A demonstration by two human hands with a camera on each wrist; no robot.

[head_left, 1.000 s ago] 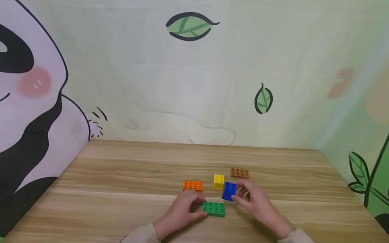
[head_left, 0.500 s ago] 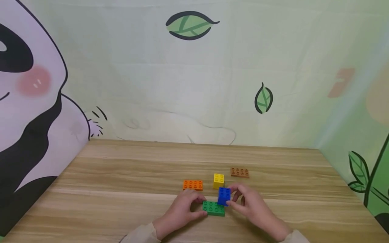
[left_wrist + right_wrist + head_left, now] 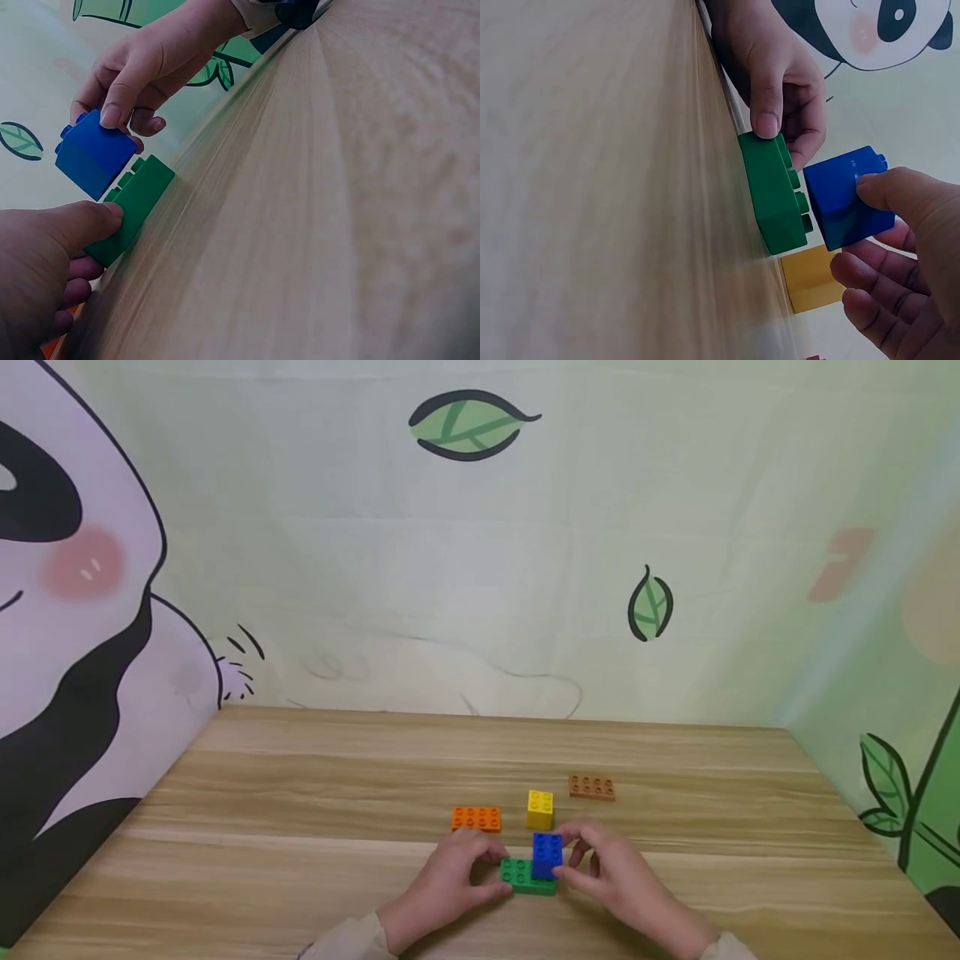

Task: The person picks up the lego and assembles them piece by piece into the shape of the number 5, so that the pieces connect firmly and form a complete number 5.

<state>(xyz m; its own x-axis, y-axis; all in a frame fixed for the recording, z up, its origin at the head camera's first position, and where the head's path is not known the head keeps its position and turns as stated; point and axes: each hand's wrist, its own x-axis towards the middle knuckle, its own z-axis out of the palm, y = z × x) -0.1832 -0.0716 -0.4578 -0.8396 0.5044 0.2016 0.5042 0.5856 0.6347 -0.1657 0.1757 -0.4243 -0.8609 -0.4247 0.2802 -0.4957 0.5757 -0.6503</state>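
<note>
By the right hand [image 3: 611, 872], the blue brick [image 3: 547, 856] is pinched at lower centre of the head frame, just above the right end of the green brick [image 3: 517, 878], whose left end is gripped by the left hand [image 3: 453, 872]. A crooked fit could be caused by misaligned studs or a slipping grip. The blue brick's studs are pointed up; the green brick's long axis is laid left to right across the frame.

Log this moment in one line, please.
left hand: holds green brick; right hand: pinches blue brick above green brick, not seated; yellow brick, orange brick, brown brick: on table
</note>
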